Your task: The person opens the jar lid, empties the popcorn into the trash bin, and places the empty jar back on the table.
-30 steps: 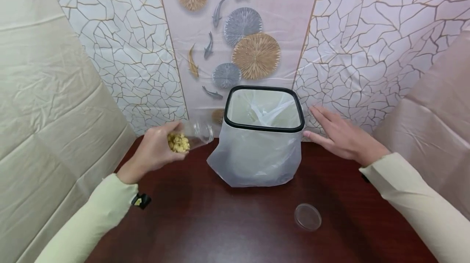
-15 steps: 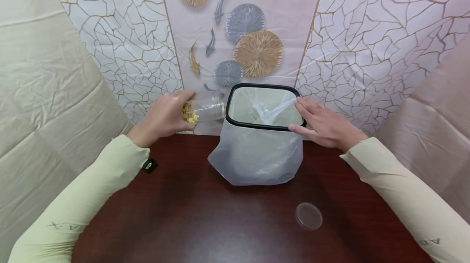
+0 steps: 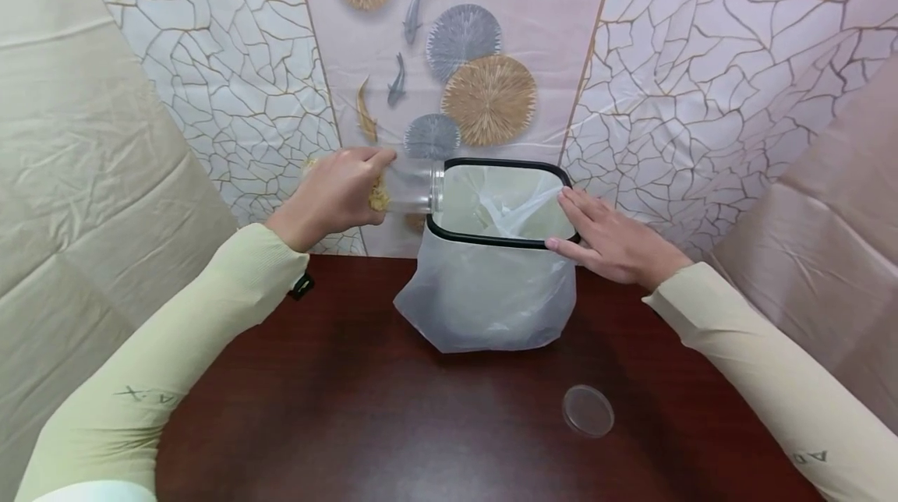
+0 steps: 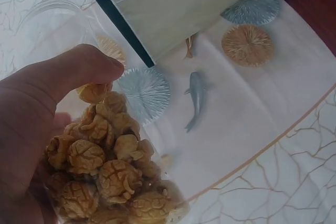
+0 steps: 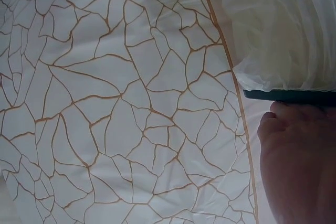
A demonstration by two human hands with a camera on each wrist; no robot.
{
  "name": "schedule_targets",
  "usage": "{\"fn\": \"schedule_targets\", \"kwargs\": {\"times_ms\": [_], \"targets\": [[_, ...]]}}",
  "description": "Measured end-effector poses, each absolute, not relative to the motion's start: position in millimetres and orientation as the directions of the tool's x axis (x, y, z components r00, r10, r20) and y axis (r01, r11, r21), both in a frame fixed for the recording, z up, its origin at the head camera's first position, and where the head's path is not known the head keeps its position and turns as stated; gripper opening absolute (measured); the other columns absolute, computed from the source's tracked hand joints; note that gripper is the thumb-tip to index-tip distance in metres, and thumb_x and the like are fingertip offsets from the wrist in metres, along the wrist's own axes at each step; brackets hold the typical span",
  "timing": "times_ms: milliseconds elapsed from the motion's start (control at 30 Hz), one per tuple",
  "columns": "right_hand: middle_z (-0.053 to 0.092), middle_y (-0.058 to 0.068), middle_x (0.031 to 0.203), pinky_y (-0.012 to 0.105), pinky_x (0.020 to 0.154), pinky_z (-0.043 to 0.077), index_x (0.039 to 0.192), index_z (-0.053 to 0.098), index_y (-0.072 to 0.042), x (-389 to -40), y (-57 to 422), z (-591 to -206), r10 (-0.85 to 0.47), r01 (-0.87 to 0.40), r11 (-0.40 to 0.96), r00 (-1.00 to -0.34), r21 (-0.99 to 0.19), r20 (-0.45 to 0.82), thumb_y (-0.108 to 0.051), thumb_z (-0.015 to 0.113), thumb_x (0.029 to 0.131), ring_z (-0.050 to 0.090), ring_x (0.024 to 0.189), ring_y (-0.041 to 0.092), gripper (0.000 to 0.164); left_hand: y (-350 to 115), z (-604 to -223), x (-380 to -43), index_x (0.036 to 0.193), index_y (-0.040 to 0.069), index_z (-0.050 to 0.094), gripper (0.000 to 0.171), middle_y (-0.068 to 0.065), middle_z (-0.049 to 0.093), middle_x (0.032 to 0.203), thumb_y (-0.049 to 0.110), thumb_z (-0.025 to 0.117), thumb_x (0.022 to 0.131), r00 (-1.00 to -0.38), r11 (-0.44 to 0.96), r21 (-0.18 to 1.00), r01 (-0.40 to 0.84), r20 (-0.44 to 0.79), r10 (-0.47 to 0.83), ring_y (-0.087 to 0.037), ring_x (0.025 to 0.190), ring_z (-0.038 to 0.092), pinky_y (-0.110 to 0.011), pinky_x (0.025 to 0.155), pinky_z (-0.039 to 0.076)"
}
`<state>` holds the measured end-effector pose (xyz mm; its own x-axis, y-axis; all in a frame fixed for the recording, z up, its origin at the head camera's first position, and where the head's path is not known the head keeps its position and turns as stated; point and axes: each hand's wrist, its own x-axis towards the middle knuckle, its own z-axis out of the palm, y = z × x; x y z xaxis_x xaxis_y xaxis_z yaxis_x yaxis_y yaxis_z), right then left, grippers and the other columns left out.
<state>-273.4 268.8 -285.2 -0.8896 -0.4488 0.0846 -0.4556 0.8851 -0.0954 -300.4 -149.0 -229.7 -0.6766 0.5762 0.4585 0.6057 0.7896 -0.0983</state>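
A clear jar (image 3: 408, 189) is tipped on its side, its mouth at the left rim of a bin. My left hand (image 3: 335, 196) grips the jar round its base end. Caramel popcorn (image 4: 100, 171) fills the base end of the jar in the left wrist view. The bin has a black rim (image 3: 501, 241) and a translucent white liner bag (image 3: 494, 303) folded over its outside. On the right side of the rim rests my right hand (image 3: 617, 243), its fingers extended; the right wrist view shows it beside the dark rim (image 5: 286, 96).
A clear round lid (image 3: 588, 411) lies on the dark red wooden table (image 3: 393, 424), in front and to the right of the bin. Behind stands a patterned cloth backdrop (image 3: 652, 97). Beige cloth (image 3: 77, 213) hangs at both sides.
My left hand has moved up and right, bringing the jar to the bin's rim and tilting its base up. My right hand has come left onto the rim.
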Motion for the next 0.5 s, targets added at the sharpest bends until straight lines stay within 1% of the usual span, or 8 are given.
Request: {"fn": "schedule_targets", "kwargs": {"times_ms": [33, 67, 167, 267, 300, 367, 433, 500], "targets": [[0.011, 0.019, 0.178, 0.063, 0.131, 0.015, 0.169, 0.014, -0.004, -274, 269, -285, -0.450, -0.457, 0.885, -0.889, -0.094, 0.083, -0.062, 0.040, 0.108, 0.012, 0.165, 0.041, 0.089, -146, -228, -301, 0.123, 0.006, 0.061, 0.066, -0.012, 0.073, 0.109, 0.018, 0.093, 0.066, -0.662, 0.780, -0.112, 0.615, 0.464, 0.589, -0.038, 0.095, 0.071, -0.055, 0.076, 0.059], [0.011, 0.019, 0.178, 0.062, 0.131, 0.014, 0.169, 0.014, -0.004, -274, 269, -285, -0.452, -0.458, 0.884, -0.888, -0.094, 0.083, -0.062, 0.040, 0.108, 0.011, 0.165, 0.040, 0.089, -144, -227, -302, 0.118, 0.007, 0.060, 0.062, -0.010, 0.072, 0.104, 0.016, 0.092, 0.065, -0.650, 0.773, -0.128, 0.621, 0.466, 0.600, -0.038, 0.092, 0.070, -0.054, 0.073, 0.058], [0.011, 0.019, 0.178, 0.061, 0.132, 0.013, 0.169, 0.013, -0.004, -273, 270, -285, -0.451, -0.457, 0.885, -0.889, -0.096, 0.078, -0.063, 0.040, 0.108, 0.010, 0.165, 0.039, 0.089, -138, -223, -305, 0.110, 0.005, 0.059, 0.057, -0.010, 0.070, 0.100, 0.012, 0.092, 0.064, -0.607, 0.750, -0.191, 0.634, 0.479, 0.634, -0.038, 0.087, 0.070, -0.053, 0.067, 0.058], [0.011, 0.019, 0.178, 0.061, 0.132, 0.013, 0.169, 0.013, -0.004, -273, 269, -284, -0.451, -0.456, 0.885, -0.889, -0.096, 0.077, -0.063, 0.039, 0.108, 0.010, 0.165, 0.039, 0.089, -132, -218, -308, 0.106, 0.003, 0.058, 0.053, -0.010, 0.069, 0.096, 0.010, 0.091, 0.064, -0.558, 0.724, -0.275, 0.632, 0.487, 0.672, -0.038, 0.085, 0.070, -0.053, 0.068, 0.059], [0.011, 0.019, 0.178, 0.061, 0.132, 0.014, 0.169, 0.013, -0.004, -273, 269, -284, -0.450, -0.456, 0.885, -0.890, -0.095, 0.077, -0.063, 0.039, 0.108, 0.010, 0.165, 0.039, 0.089, -130, -216, -309, 0.106, 0.003, 0.059, 0.053, -0.011, 0.069, 0.095, 0.010, 0.091, 0.065, -0.543, 0.715, -0.302, 0.630, 0.487, 0.684, -0.038, 0.085, 0.070, -0.052, 0.070, 0.060], [0.011, 0.020, 0.178, 0.061, 0.132, 0.014, 0.169, 0.013, -0.004, -273, 269, -283, -0.449, -0.455, 0.886, -0.890, -0.088, 0.078, -0.064, 0.039, 0.108, 0.011, 0.165, 0.039, 0.089, -125, -212, -310, 0.109, 0.001, 0.060, 0.054, -0.013, 0.070, 0.096, 0.011, 0.092, 0.066, -0.520, 0.694, -0.356, 0.626, 0.473, 0.712, -0.039, 0.088, 0.071, -0.052, 0.080, 0.060], [0.011, 0.020, 0.178, 0.062, 0.131, 0.016, 0.169, 0.012, -0.004, -273, 268, -283, -0.446, -0.452, 0.888, -0.892, -0.085, 0.076, -0.064, 0.039, 0.108, 0.012, 0.165, 0.040, 0.089, -120, -208, -311, 0.112, -0.001, 0.061, 0.055, -0.015, 0.071, 0.099, 0.010, 0.091, 0.068, -0.511, 0.675, -0.398, 0.621, 0.447, 0.734, -0.039, 0.092, 0.072, -0.051, 0.090, 0.060], [0.011, 0.020, 0.178, 0.062, 0.131, 0.017, 0.169, 0.012, -0.005, -273, 268, -283, -0.443, -0.448, 0.890, -0.893, -0.081, 0.075, -0.064, 0.039, 0.108, 0.012, 0.165, 0.041, 0.089, -115, -205, -312, 0.119, -0.004, 0.062, 0.058, -0.018, 0.073, 0.106, 0.010, 0.090, 0.071, -0.508, 0.657, -0.438, 0.614, 0.418, 0.753, -0.040, 0.099, 0.072, -0.051, 0.097, 0.059]]}}
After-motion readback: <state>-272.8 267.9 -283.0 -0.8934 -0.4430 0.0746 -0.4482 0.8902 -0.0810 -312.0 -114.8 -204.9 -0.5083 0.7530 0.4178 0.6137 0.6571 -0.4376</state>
